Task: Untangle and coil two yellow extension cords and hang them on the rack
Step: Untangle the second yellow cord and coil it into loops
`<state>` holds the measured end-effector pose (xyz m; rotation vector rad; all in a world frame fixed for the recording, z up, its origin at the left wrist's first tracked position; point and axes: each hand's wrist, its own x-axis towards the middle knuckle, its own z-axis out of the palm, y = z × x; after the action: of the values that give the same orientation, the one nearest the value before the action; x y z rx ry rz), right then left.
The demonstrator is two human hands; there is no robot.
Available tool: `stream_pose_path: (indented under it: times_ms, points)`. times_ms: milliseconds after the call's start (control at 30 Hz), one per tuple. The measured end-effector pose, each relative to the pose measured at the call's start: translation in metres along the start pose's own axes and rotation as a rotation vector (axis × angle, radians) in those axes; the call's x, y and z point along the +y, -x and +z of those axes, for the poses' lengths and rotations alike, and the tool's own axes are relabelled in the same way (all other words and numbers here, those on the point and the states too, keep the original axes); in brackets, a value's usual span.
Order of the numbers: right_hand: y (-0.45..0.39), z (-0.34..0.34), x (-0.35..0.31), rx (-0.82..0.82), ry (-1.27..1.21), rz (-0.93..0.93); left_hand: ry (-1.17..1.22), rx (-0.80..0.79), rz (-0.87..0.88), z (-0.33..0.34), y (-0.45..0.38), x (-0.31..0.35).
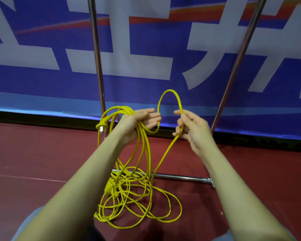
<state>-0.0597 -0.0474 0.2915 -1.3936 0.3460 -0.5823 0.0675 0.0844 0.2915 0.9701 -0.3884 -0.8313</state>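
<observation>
Holding gathered loops of thin yellow extension cord (123, 111), the left hand (139, 122) gripped them before a shiny metal rack (96, 49); the right hand (191, 127) pinched an upright loop, with slack cord tangled on the dark red floor (42, 153).

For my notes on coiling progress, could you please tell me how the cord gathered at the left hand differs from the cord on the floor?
The coil hangs in neat loops from the left hand, plug dangling; the floor pile sprawls in loose overlapping loops across the rack's base bar. Both are yellow; the right hand pinches a loop between them.
</observation>
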Motion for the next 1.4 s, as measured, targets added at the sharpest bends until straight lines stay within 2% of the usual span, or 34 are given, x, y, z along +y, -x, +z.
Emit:
stream_pose_path:
  times_ms: [100,200,333,400,533,667,733,833,900,933,1000,1133,1233,1400]
  points:
    - [-0.002,-0.004,-0.011,0.034,-0.207,0.084,-0.19,-0.097,-0.156,-0.001,0.005,-0.011]
    - [-0.004,-0.007,-0.015,0.04,-0.311,0.132,-0.366,-0.233,-0.231,0.001,0.01,-0.019]
    - [-0.008,-0.007,-0.017,0.086,-0.445,0.164,-0.454,-0.435,-0.282,0.01,0.016,-0.027]
    - [-0.01,-0.008,-0.016,0.093,-0.472,0.149,-0.463,-0.476,-0.291,0.015,0.018,-0.031]
    - [-0.013,-0.018,-0.01,0.104,-0.417,0.134,-0.371,-0.399,-0.208,0.023,0.016,-0.035]
    - [-0.011,-0.025,0.006,0.089,-0.175,0.281,-0.066,-0.258,-0.09,0.031,0.009,-0.03]
    - [-0.007,-0.024,0.013,-0.033,-0.008,0.385,0.056,-0.181,-0.015,0.032,0.003,-0.024]
    - [0.002,-0.018,0.02,-0.306,0.14,0.477,0.149,-0.071,0.114,0.026,-0.004,-0.013]
    - [0.007,-0.013,0.023,-0.442,0.227,0.399,0.191,-0.012,0.164,0.02,-0.006,-0.007]
    - [0.008,-0.011,0.024,-0.458,0.265,0.333,0.206,0.009,0.176,0.016,-0.007,-0.005]
    - [0.007,-0.006,0.024,-0.388,0.302,0.212,0.208,0.031,0.175,0.008,-0.007,-0.001]
    - [0.003,-0.001,0.013,-0.204,0.166,0.105,0.061,0.021,0.018,-0.005,-0.004,0.002]
    - [-0.002,0.001,0.001,-0.136,-0.086,0.19,-0.117,0.002,-0.138,-0.005,0.003,-0.007]
    - [-0.009,0.005,-0.01,-0.048,-0.426,0.236,-0.338,-0.112,-0.246,-0.005,0.011,-0.02]
